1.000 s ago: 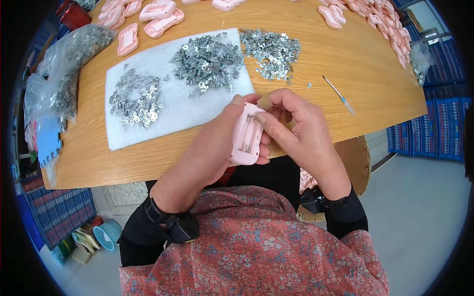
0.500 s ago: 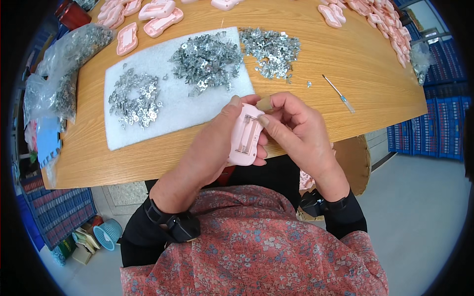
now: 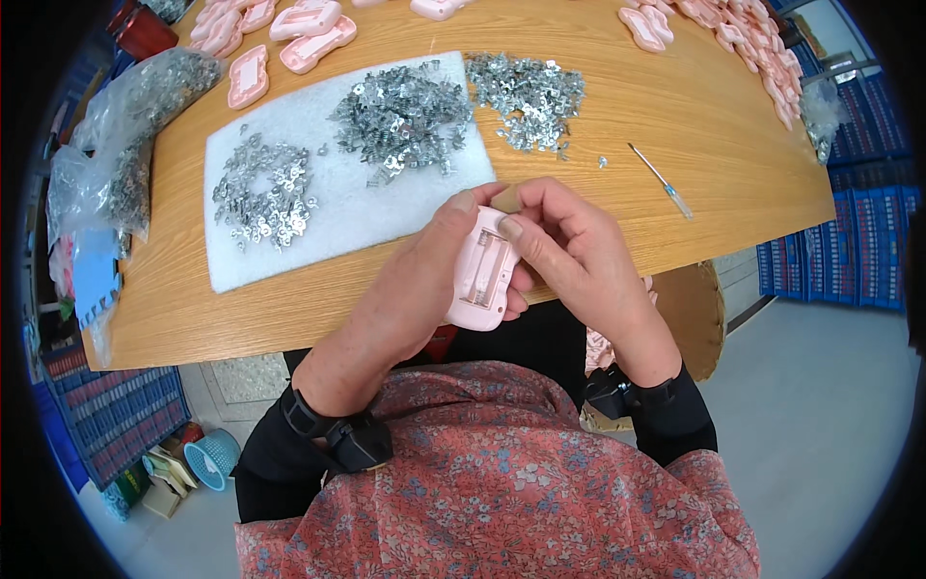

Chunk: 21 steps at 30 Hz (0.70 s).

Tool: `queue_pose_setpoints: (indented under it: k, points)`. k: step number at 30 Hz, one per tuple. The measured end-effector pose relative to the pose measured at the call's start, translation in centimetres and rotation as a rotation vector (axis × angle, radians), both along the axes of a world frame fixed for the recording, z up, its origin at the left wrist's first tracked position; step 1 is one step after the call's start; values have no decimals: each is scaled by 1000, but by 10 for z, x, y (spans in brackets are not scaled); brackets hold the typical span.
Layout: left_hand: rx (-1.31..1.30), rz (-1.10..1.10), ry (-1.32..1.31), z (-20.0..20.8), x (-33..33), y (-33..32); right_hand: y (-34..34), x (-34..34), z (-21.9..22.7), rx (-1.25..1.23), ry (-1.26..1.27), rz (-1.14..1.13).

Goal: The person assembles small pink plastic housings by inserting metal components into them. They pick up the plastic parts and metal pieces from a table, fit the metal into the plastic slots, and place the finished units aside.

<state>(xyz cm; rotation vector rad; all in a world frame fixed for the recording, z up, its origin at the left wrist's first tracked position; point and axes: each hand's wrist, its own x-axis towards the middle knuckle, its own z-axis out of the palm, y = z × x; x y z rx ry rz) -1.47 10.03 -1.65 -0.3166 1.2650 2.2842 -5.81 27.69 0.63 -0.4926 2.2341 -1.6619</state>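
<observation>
A pink plastic case (image 3: 480, 275) with an open slotted compartment is held upright over the near edge of the wooden table (image 3: 617, 106). My left hand (image 3: 415, 280) wraps around its left side with the thumb at its top. My right hand (image 3: 574, 256) holds its right side, and the thumb and forefinger press into the top of the compartment. Whether a small metal piece sits under those fingertips is hidden.
A white foam sheet (image 3: 338, 207) carries two heaps of small metal clips (image 3: 400, 116) (image 3: 260, 188); a third heap (image 3: 526, 96) lies on bare wood. More pink cases (image 3: 309, 29) (image 3: 714, 24) line the far edge. A thin tool (image 3: 661, 180) lies right; clip bags (image 3: 125, 116) sit left.
The pink case has shifted very slightly in my hands and my right fingers have pressed closer onto its top. Nothing on the table has moved.
</observation>
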Motion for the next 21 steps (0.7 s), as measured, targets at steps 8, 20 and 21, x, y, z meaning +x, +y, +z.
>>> queue_pose_setpoints:
  k: [8, 20, 21]
  points:
    - [-341, -20, 281, -1, 0, -10, 10, -6, -10, -137, -267, 97]
    - [-529, -102, 458, -4, 1, -15, 7, 0, -8, -337, -270, 20]
    - [-358, -40, 354, -7, 1, -15, 7, 0, -9, -326, -231, -4]
